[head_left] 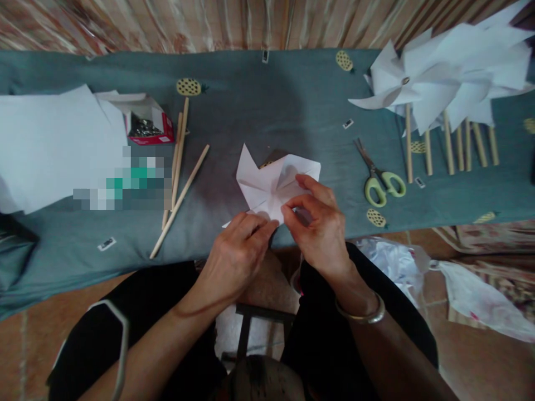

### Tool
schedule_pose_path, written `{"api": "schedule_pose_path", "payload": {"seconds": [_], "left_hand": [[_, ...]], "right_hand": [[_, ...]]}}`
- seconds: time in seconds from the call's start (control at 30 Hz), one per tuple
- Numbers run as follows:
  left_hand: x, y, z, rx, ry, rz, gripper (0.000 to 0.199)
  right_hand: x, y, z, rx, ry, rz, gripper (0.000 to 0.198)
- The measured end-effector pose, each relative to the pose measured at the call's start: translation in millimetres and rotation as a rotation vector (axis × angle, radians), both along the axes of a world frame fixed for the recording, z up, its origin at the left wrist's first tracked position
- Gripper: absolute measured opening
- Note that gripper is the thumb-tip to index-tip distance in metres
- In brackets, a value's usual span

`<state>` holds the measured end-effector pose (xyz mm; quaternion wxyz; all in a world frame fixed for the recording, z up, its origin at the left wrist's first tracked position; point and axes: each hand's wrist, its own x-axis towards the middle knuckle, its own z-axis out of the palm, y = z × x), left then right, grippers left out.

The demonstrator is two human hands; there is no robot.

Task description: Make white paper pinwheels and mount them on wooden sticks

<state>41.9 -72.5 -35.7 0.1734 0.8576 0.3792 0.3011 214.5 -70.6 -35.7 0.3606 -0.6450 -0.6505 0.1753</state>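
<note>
A white paper pinwheel sheet (pixel 267 184), slit and partly bent into blades, lies at the table's near edge between my hands. My left hand (pixel 238 250) pinches its lower edge between thumb and fingers. On the right side, my right hand (pixel 320 223) grips a paper flap, thumb and index finger close together near the sheet's centre. One pointed blade stands up at the upper left of the sheet. To the right of my hands lie scissors (pixel 378 178) with light green handles, their blades slightly apart.
Wooden sticks (pixel 179 200) lie left of the sheet. Behind them stands an open red-and-white box (pixel 148 122) of small metal pieces, beside stacked white paper (pixel 54 145). Several pinwheels on sticks (pixel 451 83) overlap at the back right. Plastic bags (pixel 480 295) lie on the floor.
</note>
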Motion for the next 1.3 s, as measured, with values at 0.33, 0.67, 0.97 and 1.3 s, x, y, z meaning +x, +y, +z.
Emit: {"api": "schedule_pose_path", "payload": {"seconds": [0.33, 0.67, 0.97, 1.3], "left_hand": [[-1.7, -0.1, -1.0, 0.017, 0.044, -0.009, 0.026], [-0.4, -0.1, -2.0, 0.002, 0.021, -0.004, 0.022], [0.6, 1.8, 0.8, 0.044, 0.048, 0.018, 0.022], [0.9, 2.9, 2.5, 0.044, 0.058, 0.028, 0.021]], "right_hand": [[-1.7, 0.3, -2.1, 0.029, -0.046, 0.007, 0.016], [-3.2, 0.4, -0.9, 0.017, -0.026, 0.006, 0.016], [-4.3, -0.2, -1.7, 0.031, -0.025, 0.024, 0.016], [-3.0, -4.0, -6.1, 0.071, -0.092, 0.107, 0.017]]}}
